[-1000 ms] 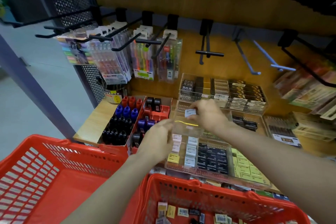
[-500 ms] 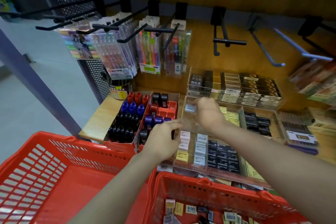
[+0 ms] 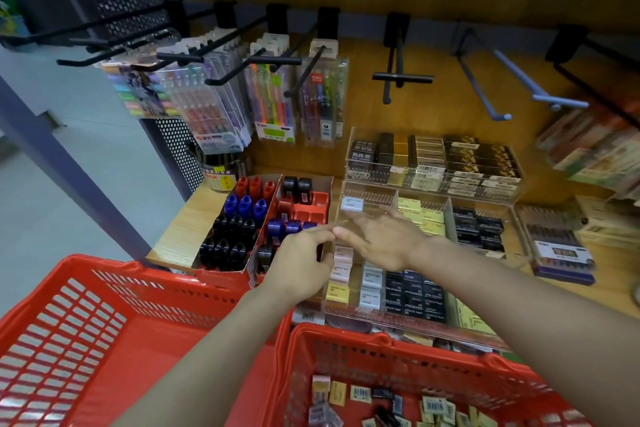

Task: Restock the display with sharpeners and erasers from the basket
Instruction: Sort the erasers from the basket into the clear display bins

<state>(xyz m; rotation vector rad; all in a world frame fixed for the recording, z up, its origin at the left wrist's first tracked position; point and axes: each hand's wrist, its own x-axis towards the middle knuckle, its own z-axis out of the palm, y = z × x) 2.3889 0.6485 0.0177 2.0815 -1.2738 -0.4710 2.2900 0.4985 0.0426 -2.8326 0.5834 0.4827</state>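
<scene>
Erasers, placed: one small white paper-sleeved eraser [image 3: 352, 203] lies alone in the rear left compartment of the clear acrylic tiered display tray [image 3: 446, 208], just beyond both hands.
Erasers, stocked: front tier holds a column of pale sleeved erasers [image 3: 341, 265], a column of white ones [image 3: 371, 284] and a block of black boxed ones [image 3: 414, 295]; individual counts cannot be read.
Sharpeners: red, blue and black plastic sharpeners stand in the open cardboard box [image 3: 239, 222] left of the tray; roughly three red, three blue and six black are visible.
Supply: loose small erasers and barcoded packs lie on the floor of the red plastic shopping basket [image 3: 398, 350] nearest the shelf; more than ten show, and the frame cuts off the rest.
Second basket: another red plastic basket [image 3: 69, 333] stands to the left, with nothing showing in its visible part.
Left hand [image 3: 300, 265]: fingers loosely curled beside the tray's left wall; whether they hold anything cannot be told.
Right hand [image 3: 382, 241]: fingers extended and relaxed over the tray, holding nothing visible.
Risk 1: hands meet at the thin acrylic wall, so a knock could shift the tray or tip the front columns.
Risk 2: the lone eraser lies loose and may slide forward if the tray is jolted.
Risk 3: the mixed basket stock invites a wrong-compartment placement.
</scene>
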